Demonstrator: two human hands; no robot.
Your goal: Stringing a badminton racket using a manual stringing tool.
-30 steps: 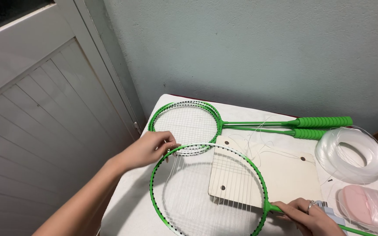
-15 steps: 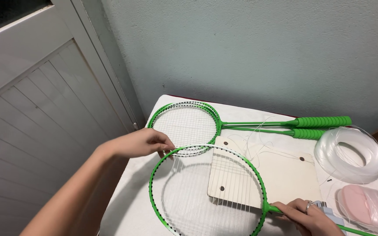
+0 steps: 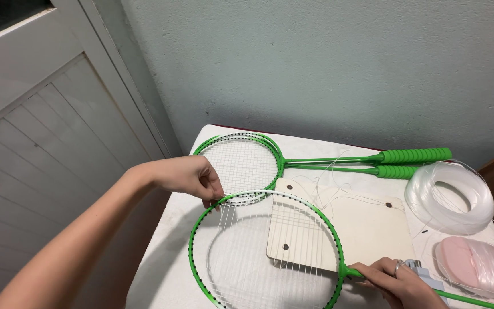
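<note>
A green racket [image 3: 201, 269] with a partly strung head lies nearest me on the white table [image 3: 170, 229]. My left hand [image 3: 192, 176] pinches clear string at the top left of its frame. At the frame's throat my right hand [image 3: 393, 280] grips the shaft, low in the view. Two more green rackets [image 3: 275, 160] lie stacked behind it, their foam handles pointing right. A pale square board [image 3: 361, 226] lies under the near racket's right side.
A coil of clear string [image 3: 450, 197] sits at the right of the table. A pink oval pack wrapped in string [image 3: 475, 266] lies in front of it. A grey panelled door [image 3: 47, 143] stands left and a grey-green wall behind.
My left hand has shifted slightly up and left along the near racket's frame, closing into a pinch on the string. My right hand stays on the shaft.
</note>
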